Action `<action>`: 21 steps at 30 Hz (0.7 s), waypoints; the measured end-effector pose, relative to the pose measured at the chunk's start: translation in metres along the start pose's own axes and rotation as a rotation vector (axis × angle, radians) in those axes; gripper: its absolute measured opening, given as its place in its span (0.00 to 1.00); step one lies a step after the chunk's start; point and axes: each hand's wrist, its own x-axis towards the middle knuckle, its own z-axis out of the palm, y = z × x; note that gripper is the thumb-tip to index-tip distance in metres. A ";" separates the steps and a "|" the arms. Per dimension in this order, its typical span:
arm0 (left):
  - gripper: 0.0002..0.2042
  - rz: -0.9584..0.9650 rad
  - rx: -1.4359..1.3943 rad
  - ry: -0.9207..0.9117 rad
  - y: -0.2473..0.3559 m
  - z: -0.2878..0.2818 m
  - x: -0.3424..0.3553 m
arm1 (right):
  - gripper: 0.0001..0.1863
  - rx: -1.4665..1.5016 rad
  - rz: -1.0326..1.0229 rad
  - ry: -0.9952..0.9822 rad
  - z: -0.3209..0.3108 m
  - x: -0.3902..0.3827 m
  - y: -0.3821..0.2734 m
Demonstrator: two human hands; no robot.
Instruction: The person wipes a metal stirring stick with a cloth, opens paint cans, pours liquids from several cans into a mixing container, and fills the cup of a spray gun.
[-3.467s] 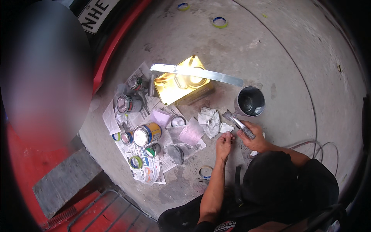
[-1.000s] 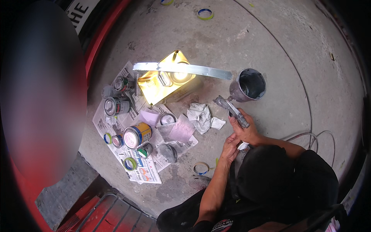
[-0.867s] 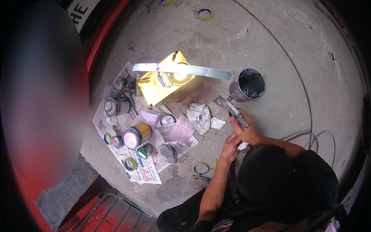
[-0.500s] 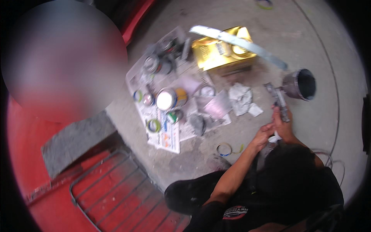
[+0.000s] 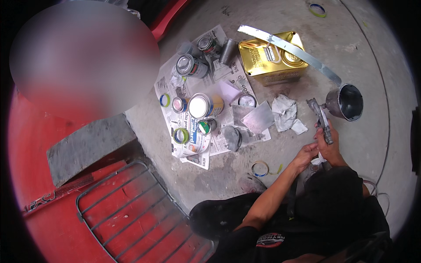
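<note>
My right hand is wrapped round the handle of a spray gun. A dark, rounded cup sits at the gun's far right side, its mouth facing right. Close against the right hand, my left hand has its fingers curled in by the base of the handle; what they grip is hidden. Something small and white shows just below both hands. Left of the gun, a crumpled white cloth lies on the floor.
Newspaper under several paint cans and tape rolls lies left. A gold tin bears a long metal strip. A hose runs along the right. Red panels and a metal rack stand lower left.
The whole view has shifted, so the floor things appear slightly farther right and the picture is sharper. Both hands stay together at the spray gun.
</note>
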 end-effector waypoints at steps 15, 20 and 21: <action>0.11 -0.032 0.051 0.057 -0.001 0.003 0.003 | 0.19 -0.111 -0.033 0.163 -0.007 0.001 0.003; 0.11 -0.044 -0.034 0.064 -0.001 -0.002 0.003 | 0.23 -0.095 0.001 0.165 -0.009 0.001 -0.004; 0.11 -0.051 -0.033 0.063 -0.002 -0.002 0.002 | 0.23 -0.095 0.006 0.170 -0.008 0.001 -0.001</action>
